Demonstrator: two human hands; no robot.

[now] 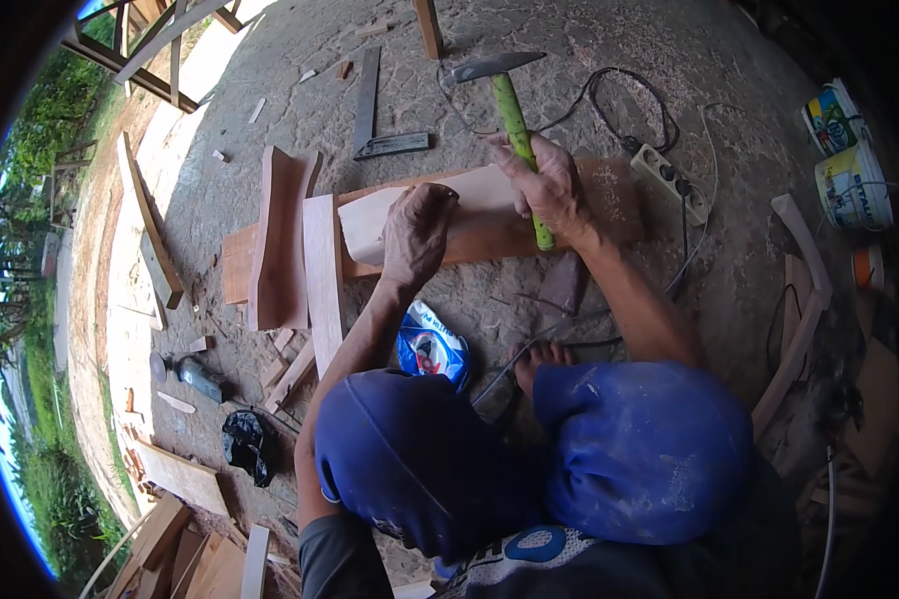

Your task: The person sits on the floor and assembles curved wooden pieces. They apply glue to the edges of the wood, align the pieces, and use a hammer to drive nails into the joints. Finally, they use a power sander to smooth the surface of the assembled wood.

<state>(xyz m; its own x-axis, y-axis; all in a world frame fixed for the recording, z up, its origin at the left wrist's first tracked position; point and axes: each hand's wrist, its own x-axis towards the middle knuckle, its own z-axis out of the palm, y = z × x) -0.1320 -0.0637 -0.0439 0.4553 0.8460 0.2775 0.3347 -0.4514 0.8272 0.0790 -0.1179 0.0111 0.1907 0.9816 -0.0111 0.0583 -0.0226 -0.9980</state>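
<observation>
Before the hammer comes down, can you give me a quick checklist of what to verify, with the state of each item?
1. Right hand gripping the green-handled hammer: ok, fist closed around the handle.
2. Left hand steadying the pale curved wood piece: ok, fist resting on it.
3. Piece supported: ok, it lies on the reddish board.
4. Nail or chisel under the left hand: cannot tell, hidden by the fist.
5. Black cable away from the hammer: not ok, it loops just beside the head.
</observation>
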